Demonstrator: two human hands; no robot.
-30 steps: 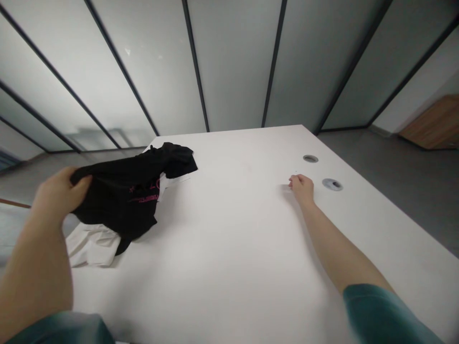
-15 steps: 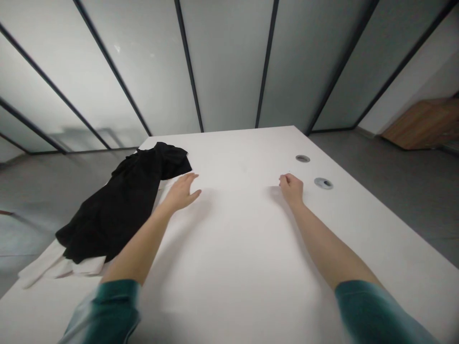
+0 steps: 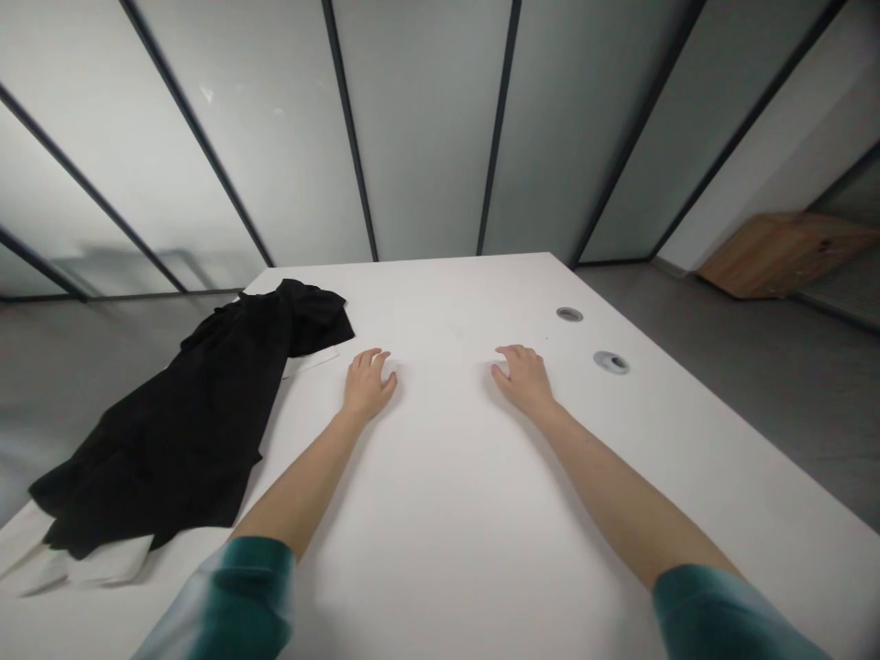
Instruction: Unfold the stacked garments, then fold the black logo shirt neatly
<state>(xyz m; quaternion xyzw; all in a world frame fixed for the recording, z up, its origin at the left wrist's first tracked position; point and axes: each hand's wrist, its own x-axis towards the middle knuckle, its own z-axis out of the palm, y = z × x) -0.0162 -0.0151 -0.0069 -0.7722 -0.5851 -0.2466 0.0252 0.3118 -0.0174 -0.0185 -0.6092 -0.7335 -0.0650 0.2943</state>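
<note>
My left hand [image 3: 368,383] hovers over or rests on the white table [image 3: 440,513], fingers apart and holding nothing; whether it touches the surface I cannot tell. Across from it, my right hand [image 3: 523,378] is likewise open, thumb and fingers curved towards the left. A heap of black cloth [image 3: 199,422], perhaps a garment, lies along the table's left side, nearest to my left hand but apart from it. Beneath its near end pokes out some white cloth [image 3: 114,561], and a thin white edge shows by its far right side.
Two round grommets [image 3: 569,313] [image 3: 611,362] are set in the table's right part. Frosted glass panels [image 3: 426,128] with dark frames rise behind the far edge. A wooden cabinet [image 3: 776,252] stands on the grey floor at the right.
My right hand has opened from a closed shape and moved left. My left hand has shifted slightly right, away from the black cloth. The camera view has turned a little to the right.
</note>
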